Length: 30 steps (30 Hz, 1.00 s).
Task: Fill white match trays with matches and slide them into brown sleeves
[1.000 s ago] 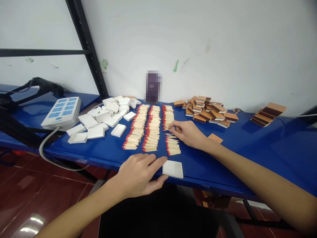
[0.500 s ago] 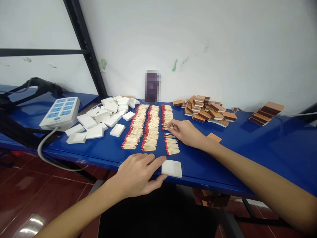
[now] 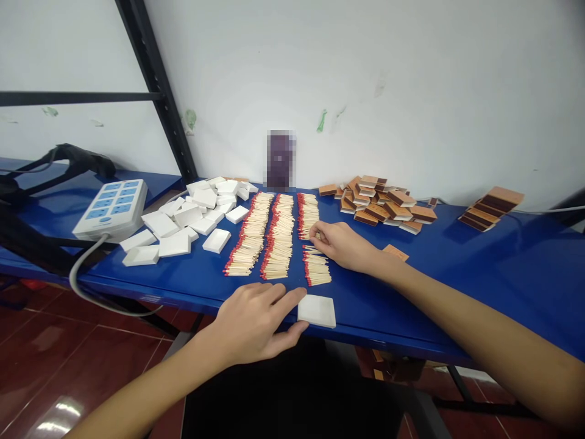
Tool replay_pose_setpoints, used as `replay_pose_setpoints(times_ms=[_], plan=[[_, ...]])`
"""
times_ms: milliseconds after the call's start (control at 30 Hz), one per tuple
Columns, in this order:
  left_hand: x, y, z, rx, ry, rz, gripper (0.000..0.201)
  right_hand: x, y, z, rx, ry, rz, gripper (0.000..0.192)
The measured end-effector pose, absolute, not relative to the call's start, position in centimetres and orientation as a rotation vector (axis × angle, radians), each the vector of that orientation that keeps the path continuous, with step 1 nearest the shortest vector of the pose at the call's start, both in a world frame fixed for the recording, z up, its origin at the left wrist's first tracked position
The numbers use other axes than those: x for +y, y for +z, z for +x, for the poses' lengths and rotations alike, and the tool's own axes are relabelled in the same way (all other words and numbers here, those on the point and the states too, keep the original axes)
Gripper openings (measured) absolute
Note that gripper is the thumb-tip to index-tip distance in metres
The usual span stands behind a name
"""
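- My right hand [image 3: 343, 245] rests on the blue table [image 3: 479, 268], fingertips pinched into the third row of matches [image 3: 309, 214], at the gap between that row and a short loose bundle [image 3: 317, 268] nearer me. The fingers are closed on a few sticks, though I cannot tell how many.
- My left hand [image 3: 253, 320] lies flat at the table's near edge, fingers loosely spread and holding nothing; index and thumb touch the left side of a white tray [image 3: 317, 310], steadying it.
- Two longer rows of matches [image 3: 267, 235] lie just left of the one I work in, red heads all pointing left.
- I judge the matches very light, thin, stiff but easily snapped, and prone to roll and scatter; best pinched across the middle of the sticks, several together, heads kept aligned.
- The tray looks like light card, easily crushed or pushed off the edge; hold it by its side walls.
- A heap of white trays [image 3: 192, 216] lies to the left, brown sleeves [image 3: 381, 206] to the right, and a power strip [image 3: 112, 207] far left.
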State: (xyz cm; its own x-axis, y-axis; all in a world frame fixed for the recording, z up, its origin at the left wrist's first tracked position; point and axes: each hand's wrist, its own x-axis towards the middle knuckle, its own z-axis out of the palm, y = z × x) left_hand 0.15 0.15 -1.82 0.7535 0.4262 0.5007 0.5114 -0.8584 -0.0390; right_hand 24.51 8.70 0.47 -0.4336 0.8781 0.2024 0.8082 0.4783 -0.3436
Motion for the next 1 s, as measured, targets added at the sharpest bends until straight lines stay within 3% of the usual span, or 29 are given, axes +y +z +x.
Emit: replay_pose_setpoints(times_ms=[667,1000], plan=[[0.1,-1.8,0.1,-0.759,-0.720,-2.780,0.031,8.1,1.5,25.1,-2.429,0.425,-1.327,0.015],[0.0,-1.8,0.2,-0.754,-0.737,-2.765,0.032,8.9,0.2,25.2,-2.283,0.276,-1.328,0.018]])
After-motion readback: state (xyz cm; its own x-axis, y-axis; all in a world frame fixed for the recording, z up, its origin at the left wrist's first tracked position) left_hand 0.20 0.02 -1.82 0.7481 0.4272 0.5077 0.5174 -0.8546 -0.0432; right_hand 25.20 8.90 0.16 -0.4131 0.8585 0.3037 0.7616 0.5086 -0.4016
